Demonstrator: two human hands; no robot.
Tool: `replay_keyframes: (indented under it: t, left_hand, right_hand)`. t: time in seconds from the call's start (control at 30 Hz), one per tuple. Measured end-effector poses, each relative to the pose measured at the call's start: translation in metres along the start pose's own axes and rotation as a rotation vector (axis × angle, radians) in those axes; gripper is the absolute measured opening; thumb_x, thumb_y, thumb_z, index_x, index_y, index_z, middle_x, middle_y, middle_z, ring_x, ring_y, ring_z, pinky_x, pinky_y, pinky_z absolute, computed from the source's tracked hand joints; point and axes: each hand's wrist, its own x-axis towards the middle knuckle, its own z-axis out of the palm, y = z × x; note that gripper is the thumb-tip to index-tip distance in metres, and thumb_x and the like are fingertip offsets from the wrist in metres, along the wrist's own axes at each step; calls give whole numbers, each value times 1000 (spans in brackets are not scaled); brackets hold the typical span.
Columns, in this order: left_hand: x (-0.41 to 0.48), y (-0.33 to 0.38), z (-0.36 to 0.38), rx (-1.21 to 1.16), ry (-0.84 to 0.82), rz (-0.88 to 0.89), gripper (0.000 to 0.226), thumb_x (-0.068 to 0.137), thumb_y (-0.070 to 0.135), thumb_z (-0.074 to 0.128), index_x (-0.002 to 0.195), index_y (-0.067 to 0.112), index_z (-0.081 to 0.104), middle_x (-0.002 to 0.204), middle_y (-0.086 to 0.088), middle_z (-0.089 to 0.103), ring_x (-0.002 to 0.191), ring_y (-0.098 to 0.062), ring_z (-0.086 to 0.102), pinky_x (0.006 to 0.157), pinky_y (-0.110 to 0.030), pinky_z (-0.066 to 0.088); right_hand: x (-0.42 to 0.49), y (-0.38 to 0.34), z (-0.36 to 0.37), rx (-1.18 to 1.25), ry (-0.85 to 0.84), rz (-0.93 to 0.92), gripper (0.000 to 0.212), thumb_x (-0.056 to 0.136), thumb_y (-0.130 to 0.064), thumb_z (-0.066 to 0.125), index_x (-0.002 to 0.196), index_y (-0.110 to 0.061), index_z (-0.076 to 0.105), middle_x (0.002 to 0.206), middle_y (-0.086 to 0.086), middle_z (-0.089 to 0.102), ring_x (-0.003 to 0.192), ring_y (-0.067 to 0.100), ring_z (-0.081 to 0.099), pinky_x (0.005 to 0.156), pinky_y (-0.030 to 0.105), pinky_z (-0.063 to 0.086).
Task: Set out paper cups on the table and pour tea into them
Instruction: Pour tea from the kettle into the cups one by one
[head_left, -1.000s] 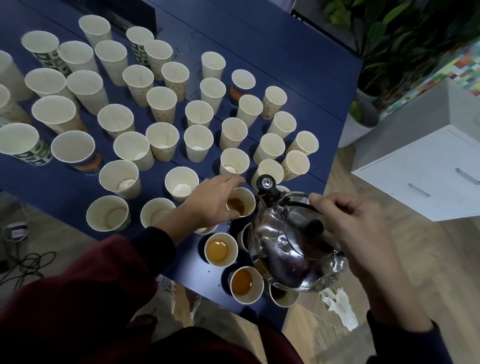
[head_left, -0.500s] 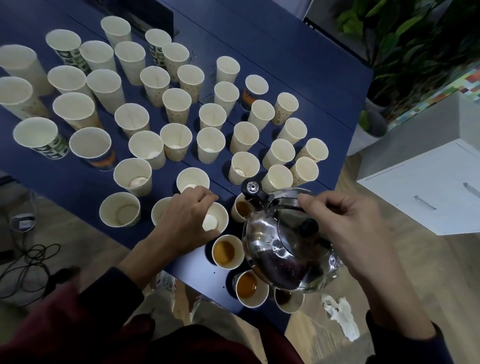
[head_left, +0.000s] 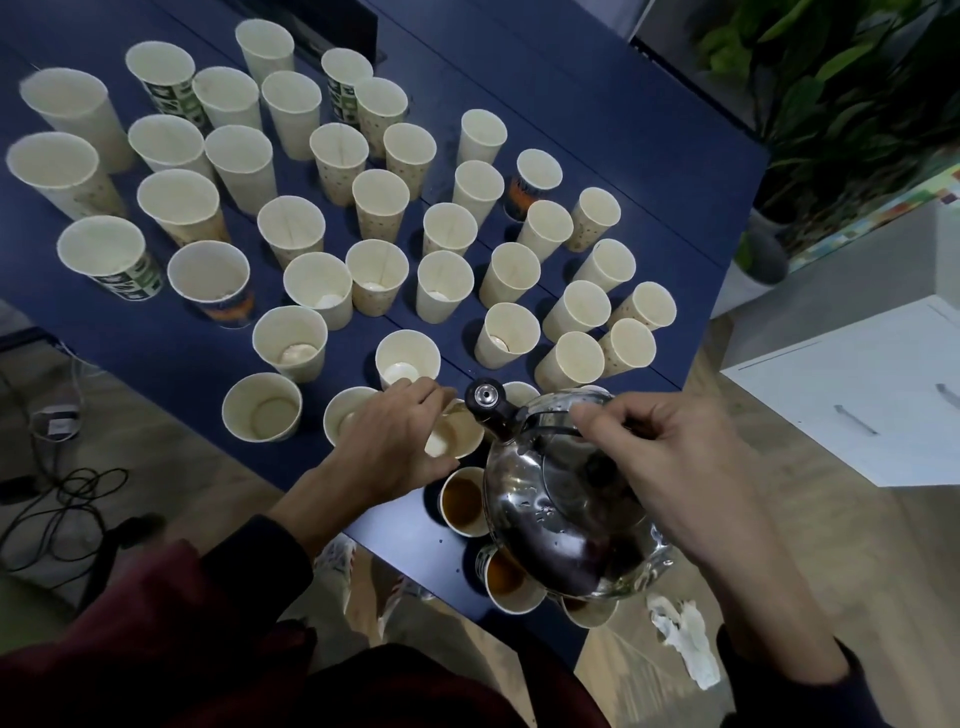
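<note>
1. Two hands busy. Grips the kettle (head_left: 566, 509) by its top handle with the right hand (head_left: 670, 467), fingers curled round it from above.
2. Holds one paper cup (head_left: 454, 434) just left of the kettle with the left hand (head_left: 387, 447), fingers wrapped round its wall near the rim.
3. Matters most for the pour: the spout (head_left: 485, 400) sticks out of the kettle's far-left side, and the cup leans with its mouth turned toward it, right beside the tip. Cannot tell whether rim and spout touch.
4. Shows only a pale bottom inside that cup, so probably not yet filled.
5. Likely calls for tipping the kettle toward its spout with the right hand while steadying the cup with the left.
6. Leaves filled cups (head_left: 464, 501) tucked under the kettle's near-left side and many empty cups (head_left: 444, 286) beyond its spout on the table (head_left: 597, 156).
</note>
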Motion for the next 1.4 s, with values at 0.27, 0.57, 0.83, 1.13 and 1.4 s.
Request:
replay_keyframes:
  t: [0.27,0.57,0.83,1.13,1.4]
  left_hand:
    - [1,-1,1,-39,36,-23,73,68,41,85,128,9,58,111,-7,66,95,-28,62,72,-42,55]
    - [-1,-3,1,-82,47,-3,77,68,39,87,132,10,56,121,-8,62,100,-28,64,70,-38,57]
    - [-3,-3,-7,-84,187,-33,46,81,42,70,115,11,62,104,-4,63,86,-24,61,63,-38,51]
    - [-21,-22,-27,-34,262,-252,67,71,35,74,127,4,53,113,-15,60,100,-33,57,80,-48,50]
    - [-44,-38,-24,-5,95,-207,95,60,23,94,137,-7,47,121,-22,61,104,-39,63,84,-47,55]
  right_hand:
    - [-1,-2,-1,12,-6,17,38,90,-38,70,61,-13,67,48,-7,50,48,4,46,48,13,36]
    - [-1,2,-1,24,1,14,35,89,-40,70,64,-15,70,52,-2,58,48,6,50,48,18,35]
    - [0,0,1,162,15,11,44,95,-36,66,69,-1,63,51,-2,38,51,11,35,51,24,31]
    - [0,-22,11,191,-8,-16,39,94,-37,64,71,-6,67,49,-8,40,51,9,38,57,28,33]
    - [-3,-42,27,133,-18,-60,39,94,-34,67,67,-5,67,47,-7,37,47,7,32,46,17,27]
